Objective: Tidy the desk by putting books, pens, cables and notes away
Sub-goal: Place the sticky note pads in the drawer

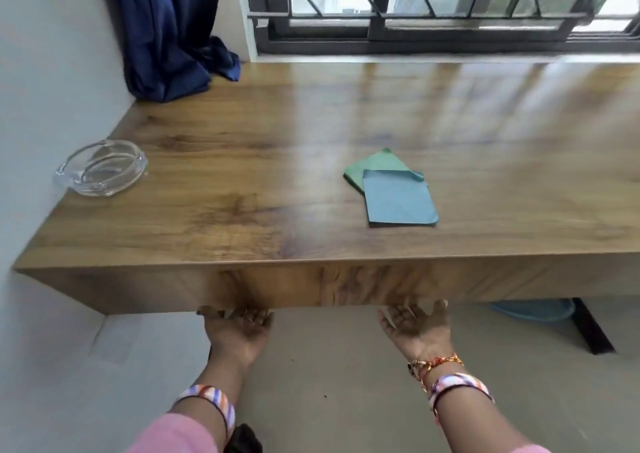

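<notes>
Hands reach palm-up to the lower front edge of the wooden counter (242, 161): the left hand (239, 331) at 7 o'clock and the right hand (415, 328) at 5 o'clock, fingertips hidden under the edge, so whether either grip is closed cannot be told. Blue note (400, 198) lies at centre, overlapping a green note (375, 165) just behind it. Glass ashtray (100, 168) sits at 9 o'clock, dark blue curtain (166, 36) at 11 o'clock.
</notes>
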`<state>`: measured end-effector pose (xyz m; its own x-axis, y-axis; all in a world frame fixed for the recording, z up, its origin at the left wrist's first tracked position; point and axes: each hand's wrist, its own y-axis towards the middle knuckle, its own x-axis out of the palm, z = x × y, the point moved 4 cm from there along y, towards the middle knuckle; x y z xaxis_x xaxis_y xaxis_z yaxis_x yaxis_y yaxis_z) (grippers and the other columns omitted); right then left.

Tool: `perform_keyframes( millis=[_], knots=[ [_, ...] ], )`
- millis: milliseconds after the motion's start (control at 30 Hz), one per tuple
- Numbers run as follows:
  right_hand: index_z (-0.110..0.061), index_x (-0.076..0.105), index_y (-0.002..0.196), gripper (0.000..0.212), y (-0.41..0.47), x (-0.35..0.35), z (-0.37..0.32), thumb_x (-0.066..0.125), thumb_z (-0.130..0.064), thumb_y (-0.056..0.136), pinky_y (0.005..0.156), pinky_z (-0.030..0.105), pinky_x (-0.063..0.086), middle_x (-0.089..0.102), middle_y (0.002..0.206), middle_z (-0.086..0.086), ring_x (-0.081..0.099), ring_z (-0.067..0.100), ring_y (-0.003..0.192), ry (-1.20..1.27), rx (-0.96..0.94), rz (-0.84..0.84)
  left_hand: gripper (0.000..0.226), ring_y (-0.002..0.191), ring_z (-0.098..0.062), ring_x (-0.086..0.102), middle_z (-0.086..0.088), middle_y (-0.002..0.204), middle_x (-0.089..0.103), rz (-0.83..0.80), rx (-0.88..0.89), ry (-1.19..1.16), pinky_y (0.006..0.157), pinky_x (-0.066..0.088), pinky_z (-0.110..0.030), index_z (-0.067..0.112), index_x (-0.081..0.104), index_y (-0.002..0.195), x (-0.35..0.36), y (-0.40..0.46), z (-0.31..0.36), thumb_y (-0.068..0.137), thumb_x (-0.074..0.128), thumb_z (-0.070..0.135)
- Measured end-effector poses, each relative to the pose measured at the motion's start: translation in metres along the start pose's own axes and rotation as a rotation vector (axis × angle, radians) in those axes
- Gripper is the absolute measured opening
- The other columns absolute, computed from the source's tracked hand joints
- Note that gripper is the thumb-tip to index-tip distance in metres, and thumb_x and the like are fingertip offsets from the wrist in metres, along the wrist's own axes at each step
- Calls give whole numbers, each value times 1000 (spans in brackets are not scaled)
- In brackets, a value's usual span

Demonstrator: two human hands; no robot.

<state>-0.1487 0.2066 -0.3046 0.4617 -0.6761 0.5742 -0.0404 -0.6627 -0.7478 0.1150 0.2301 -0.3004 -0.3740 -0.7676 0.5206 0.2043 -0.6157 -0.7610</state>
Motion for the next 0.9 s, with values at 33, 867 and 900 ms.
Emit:
perform_keyframes(
  millis=[33, 867, 900],
  knots=[
    [-16, 50, 85, 56, -2, -1, 0, 21, -64, 90, 95, 46, 32, 57, 103, 7, 51, 24, 109, 11, 4, -7, 74, 139, -26, 27, -12, 149, 32, -7, -8, -14, 112, 21, -40, 5, 50, 116, 3, -3, 1, 87, 18, 67],
    [-3, 32, 141, 92, -5, 4, 17, 18, -73, 84, 112, 44, 22, 35, 146, 16, 33, 30, 136, 50, 23, -26, 82, 132, -29, 38, -16, 143, 40, -71, -68, -29, 109, 30, -41, 3, 33, 140, -8, -12, 5, 89, 21, 66],
    [-3, 33, 141, 90, -7, -1, 18, 18, -73, 85, 111, 44, 23, 38, 145, 16, 35, 30, 135, 35, 28, -26, 81, 130, -29, 40, -17, 139, 44, -78, -67, -2, 109, 31, -41, 2, 33, 140, -11, -15, 4, 89, 24, 65]
  ],
)
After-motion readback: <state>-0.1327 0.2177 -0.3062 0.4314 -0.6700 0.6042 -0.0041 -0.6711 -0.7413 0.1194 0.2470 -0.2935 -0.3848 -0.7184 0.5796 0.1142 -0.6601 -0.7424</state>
